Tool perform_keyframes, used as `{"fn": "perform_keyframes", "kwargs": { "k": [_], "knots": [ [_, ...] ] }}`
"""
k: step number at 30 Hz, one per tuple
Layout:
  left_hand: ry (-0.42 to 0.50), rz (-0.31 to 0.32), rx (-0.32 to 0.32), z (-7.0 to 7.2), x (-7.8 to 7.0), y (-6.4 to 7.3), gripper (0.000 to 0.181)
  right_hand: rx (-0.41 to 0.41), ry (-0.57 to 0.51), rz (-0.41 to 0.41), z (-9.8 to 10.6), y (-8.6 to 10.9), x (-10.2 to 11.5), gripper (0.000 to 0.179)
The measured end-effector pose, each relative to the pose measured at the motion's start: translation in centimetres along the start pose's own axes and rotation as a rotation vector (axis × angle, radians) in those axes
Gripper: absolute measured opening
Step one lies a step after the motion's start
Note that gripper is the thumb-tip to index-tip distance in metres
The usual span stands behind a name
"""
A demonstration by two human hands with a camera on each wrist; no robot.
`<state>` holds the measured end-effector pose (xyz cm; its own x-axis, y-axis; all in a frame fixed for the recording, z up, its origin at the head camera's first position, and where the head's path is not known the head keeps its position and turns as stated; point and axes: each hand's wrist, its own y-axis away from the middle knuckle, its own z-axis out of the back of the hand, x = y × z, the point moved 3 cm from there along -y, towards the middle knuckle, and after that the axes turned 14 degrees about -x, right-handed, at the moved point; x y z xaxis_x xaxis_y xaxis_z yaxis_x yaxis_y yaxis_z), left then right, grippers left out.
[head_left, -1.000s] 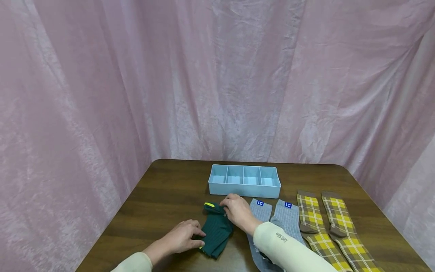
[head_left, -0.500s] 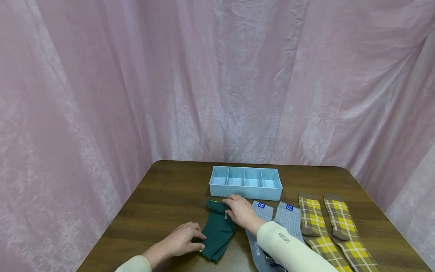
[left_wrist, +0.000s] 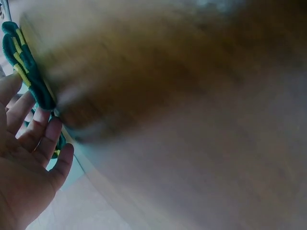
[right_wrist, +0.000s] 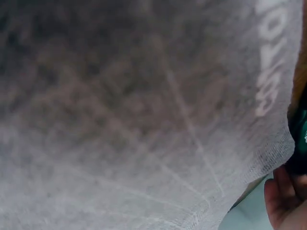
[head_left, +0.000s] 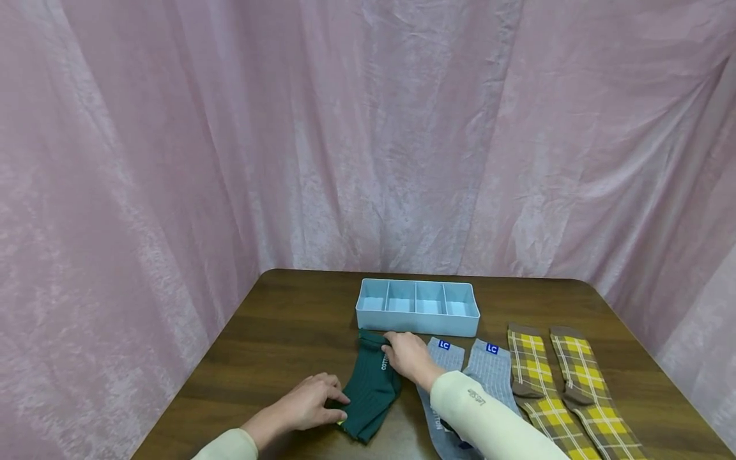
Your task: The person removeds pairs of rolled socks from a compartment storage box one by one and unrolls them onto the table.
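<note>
A dark green ribbed sock (head_left: 370, 386) lies at the middle front of the table, its cuff toward the back and white lettering near its right edge. My left hand (head_left: 310, 402) pinches its near-left end between thumb and fingers. Layered green edges with yellow stripes (left_wrist: 21, 57) show beside those fingertips in the left wrist view; whether a second sock lies beneath, I cannot tell. At the cuff's right edge, my right hand (head_left: 411, 359) pinches the fabric, its fingertips partly hidden. Close beside that hand are two grey socks (head_left: 489, 377) with blue labels, partly covered by the right sleeve.
Behind the socks stands a light blue box (head_left: 416, 321) with several compartments in a row. Two yellow and brown plaid socks (head_left: 583, 377) lie to the right. The brown wooden table (head_left: 276, 332) ends at a pink curtain (head_left: 368, 160).
My right hand has drawn the green sock's cuff away toward the box, so its folded top now lies straighter and the lettering shows. The left hand has stayed nearly in place.
</note>
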<state>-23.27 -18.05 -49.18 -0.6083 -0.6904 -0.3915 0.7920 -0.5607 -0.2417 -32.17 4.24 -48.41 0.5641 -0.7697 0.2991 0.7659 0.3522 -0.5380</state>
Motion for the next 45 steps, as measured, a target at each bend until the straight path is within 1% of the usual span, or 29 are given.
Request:
{"fn": "perform_keyframes", "kwargs": {
  "k": [3, 4, 5, 7, 9, 11, 12, 13, 15, 18, 20, 22, 23, 24, 27, 29, 30, 31, 32, 35, 38, 41, 43, 45],
  "knots": [
    [0.004, 0.01, 0.003, 0.0, 0.0, 0.1, 0.029, -0.082, 0.024, -0.01, 0.2, 0.0, 0.0, 0.024],
    [0.004, 0.015, 0.004, 0.0, 0.0, 0.1, 0.029, -0.115, 0.029, 0.003, 0.4, 0.0, -0.1, 0.023],
    [0.006, 0.016, 0.004, 0.0, 0.0, 0.1, 0.029, -0.143, 0.036, 0.034, 0.5, 0.0, 0.0, 0.021],
    [0.007, 0.015, 0.001, -0.1, 0.0, 0.1, 0.029, -0.179, 0.054, 0.147, 0.6, 0.0, 0.2, 0.018],
    [0.006, 0.009, -0.002, -0.1, 0.0, 0.0, 0.028, -0.167, 0.089, 0.297, 0.7, 0.1, 0.5, 0.017],
    [0.006, 0.005, -0.003, -0.1, 0.1, 0.0, 0.028, -0.115, 0.133, 0.432, 0.7, 0.2, 0.7, 0.018],
    [0.007, 0.006, -0.002, -0.1, 0.1, 0.0, 0.028, -0.078, 0.152, 0.472, 0.7, 0.3, 0.7, 0.02],
    [0.008, 0.006, -0.002, -0.1, 0.1, 0.0, 0.028, -0.035, 0.176, 0.49, 0.6, 0.3, 0.6, 0.023],
    [0.011, 0.001, -0.004, 0.0, 0.1, 0.0, 0.028, 0.053, 0.218, 0.473, 0.4, 0.3, 0.4, 0.03],
    [0.011, -0.007, -0.012, 0.0, 0.2, 0.1, 0.028, 0.169, 0.243, 0.378, 0.1, 0.3, -0.1, 0.039],
    [0.006, -0.013, -0.019, 0.0, 0.2, 0.1, 0.028, 0.219, 0.24, 0.315, 0.0, 0.3, -0.4, 0.042],
    [0.001, -0.013, -0.022, 0.0, 0.2, 0.2, 0.028, 0.217, 0.211, 0.271, -0.1, 0.2, -0.6, 0.043],
    [-0.001, -0.012, -0.021, 0.0, 0.2, 0.2, 0.027, 0.199, 0.196, 0.263, 0.0, 0.2, -0.6, 0.043],
    [-0.002, -0.01, -0.019, 0.0, 0.2, 0.2, 0.027, 0.17, 0.189, 0.275, 0.0, 0.2, -0.6, 0.041],
    [0.003, -0.004, -0.008, 0.0, 0.2, 0.2, 0.027, 0.079, 0.18, 0.373, 0.3, 0.1, -0.4, 0.034],
    [0.004, -0.004, -0.009, 0.0, 0.2, 0.1, 0.027, 0.066, 0.199, 0.433, 0.4, 0.2, -0.2, 0.032],
    [0.005, -0.004, -0.012, 0.0, 0.2, 0.1, 0.027, 0.079, 0.206, 0.448, 0.4, 0.2, -0.2, 0.032],
    [0.004, -0.004, -0.016, 0.0, 0.2, 0.1, 0.027, 0.109, 0.212, 0.443, 0.4, 0.2, -0.2, 0.034],
    [0.002, -0.006, -0.021, 0.0, 0.1, 0.1, 0.028, 0.15, 0.213, 0.42, 0.3, 0.2, -0.3, 0.037],
    [-0.009, 0.004, -0.021, 0.0, 0.0, 0.0, 0.029, 0.283, 0.221, 0.317, 0.1, 0.2, -0.6, 0.046],
    [-0.027, 0.0, -0.011, 0.1, 0.0, 0.0, 0.029, 0.375, 0.218, 0.247, -0.1, 0.1, -0.8, 0.051],
    [-0.06, -0.034, -0.004, 0.3, 0.1, 0.0, 0.028, 0.406, 0.201, 0.228, -0.1, 0.1, -0.8, 0.053],
    [-0.087, -0.062, 0.0, 0.6, 0.3, 0.1, 0.027, 0.393, 0.192, 0.234, 0.0, 0.2, -0.8, 0.052],
    [-0.11, -0.075, 0.012, 1.1, 0.6, 0.2, 0.026, 0.362, 0.196, 0.252, 0.1, 0.3, -0.9, 0.05]
  ]
}}
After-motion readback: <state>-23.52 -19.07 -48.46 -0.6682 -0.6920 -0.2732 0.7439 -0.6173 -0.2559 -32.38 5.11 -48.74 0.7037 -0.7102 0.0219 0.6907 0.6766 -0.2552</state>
